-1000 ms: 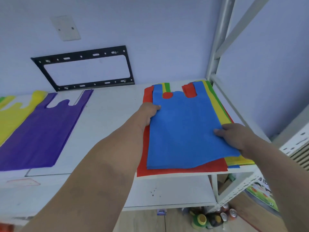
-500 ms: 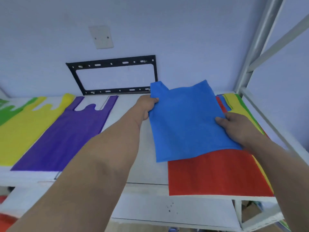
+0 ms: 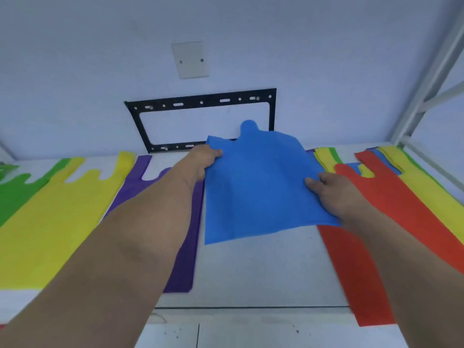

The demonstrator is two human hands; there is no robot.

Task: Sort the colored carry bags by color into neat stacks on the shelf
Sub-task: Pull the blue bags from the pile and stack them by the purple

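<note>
Both hands (image 3: 200,160) (image 3: 334,194) pinch a soft, perhaps non-woven, blue bag (image 3: 258,187)

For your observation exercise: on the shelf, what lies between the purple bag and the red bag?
In the head view, bare white shelf lies between the purple bag and the red bag; above it both hands hold the blue bag.

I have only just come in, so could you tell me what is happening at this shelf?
A person is sorting flat fabric carry bags by colour. Both hands, left and right, grip the side edges of a blue bag, held over a bare stretch of the white shelf. To the left lie a purple bag, a yellow bag and a green bag. To the right sits a mixed pile with a red bag on top.
</note>
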